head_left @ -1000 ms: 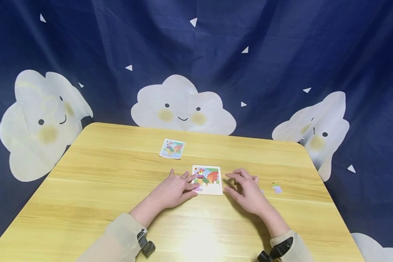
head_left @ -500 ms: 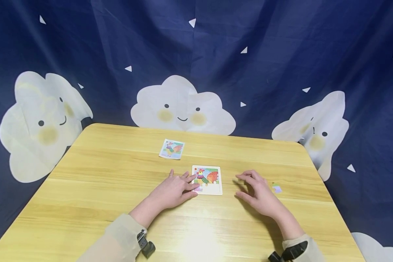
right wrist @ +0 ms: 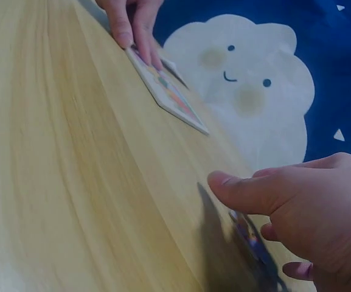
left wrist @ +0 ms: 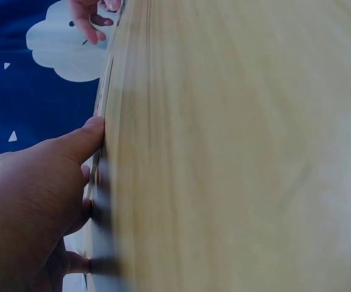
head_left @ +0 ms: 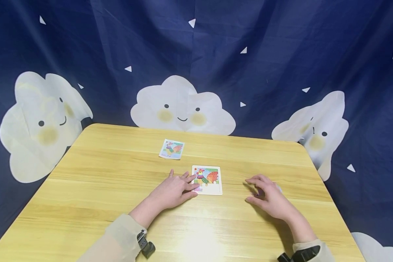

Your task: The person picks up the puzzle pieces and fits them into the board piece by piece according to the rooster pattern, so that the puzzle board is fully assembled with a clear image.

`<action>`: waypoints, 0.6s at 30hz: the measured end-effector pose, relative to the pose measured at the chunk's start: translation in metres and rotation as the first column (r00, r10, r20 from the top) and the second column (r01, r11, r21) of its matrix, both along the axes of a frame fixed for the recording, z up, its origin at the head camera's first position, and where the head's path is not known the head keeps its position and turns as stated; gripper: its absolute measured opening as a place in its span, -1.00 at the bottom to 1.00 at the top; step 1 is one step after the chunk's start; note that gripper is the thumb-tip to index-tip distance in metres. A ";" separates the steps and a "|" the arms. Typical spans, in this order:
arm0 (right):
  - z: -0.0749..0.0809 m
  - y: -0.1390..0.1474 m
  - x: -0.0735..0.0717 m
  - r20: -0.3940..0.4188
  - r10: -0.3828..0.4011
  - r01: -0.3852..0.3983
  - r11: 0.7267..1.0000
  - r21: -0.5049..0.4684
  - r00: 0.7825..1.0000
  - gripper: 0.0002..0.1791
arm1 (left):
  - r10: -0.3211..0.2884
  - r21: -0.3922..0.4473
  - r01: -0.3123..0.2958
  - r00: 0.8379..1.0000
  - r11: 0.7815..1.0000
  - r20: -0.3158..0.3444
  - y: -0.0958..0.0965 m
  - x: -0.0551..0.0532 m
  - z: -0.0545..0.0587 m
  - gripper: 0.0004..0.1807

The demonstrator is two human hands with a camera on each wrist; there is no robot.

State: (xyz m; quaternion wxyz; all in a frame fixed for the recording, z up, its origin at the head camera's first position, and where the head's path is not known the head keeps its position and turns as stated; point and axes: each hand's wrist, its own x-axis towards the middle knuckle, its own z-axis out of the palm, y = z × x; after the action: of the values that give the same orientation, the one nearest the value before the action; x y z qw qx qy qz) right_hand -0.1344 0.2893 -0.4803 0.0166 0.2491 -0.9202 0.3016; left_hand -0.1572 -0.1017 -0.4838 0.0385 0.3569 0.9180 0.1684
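A small square jigsaw puzzle with a rooster picture lies in a white tray in the middle of the table. Its lower right part shows bare white. My left hand lies at the tray's left side, its thumb and fingertips resting on the edge with the fingers extended. To the right of the tray, my right hand hovers low with thumb and index finger apart. Under it are loose jigsaw pieces on the tabletop, partly hidden by the hand; another piece peeks out behind the knuckles.
A paper picture card with the same rooster lies behind the tray, to its left. The wooden table ends at a dark blue curtain printed with white clouds.
My right hand has moved right, away from the tray and over the loose jigsaw pieces, covering most of them. My left hand has stayed on the tray's edge.
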 end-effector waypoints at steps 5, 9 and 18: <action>-0.001 0.012 0.002 -0.029 0.002 -0.001 1.000 0.015 1.000 -0.45 | -0.002 -0.001 0.002 1.000 1.000 -0.005 0.000 -0.001 -0.002 -0.53; -0.002 0.018 0.004 -0.033 -0.014 0.014 1.000 0.018 0.999 -0.55 | 0.000 -0.002 0.000 1.000 1.000 -0.002 0.000 -0.001 -0.002 -0.53; -0.003 0.020 0.005 0.012 -0.062 0.062 0.998 0.016 0.998 -0.69 | 0.004 0.007 -0.004 1.000 1.000 -0.002 -0.001 -0.001 -0.002 -0.54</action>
State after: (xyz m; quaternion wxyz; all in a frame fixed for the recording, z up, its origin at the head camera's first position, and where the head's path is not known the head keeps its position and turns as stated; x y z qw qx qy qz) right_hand -0.1295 0.3098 -0.4831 0.0183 0.2186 -0.9300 0.2951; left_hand -0.1584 -0.1025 -0.4861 0.0360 0.3556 0.9181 0.1713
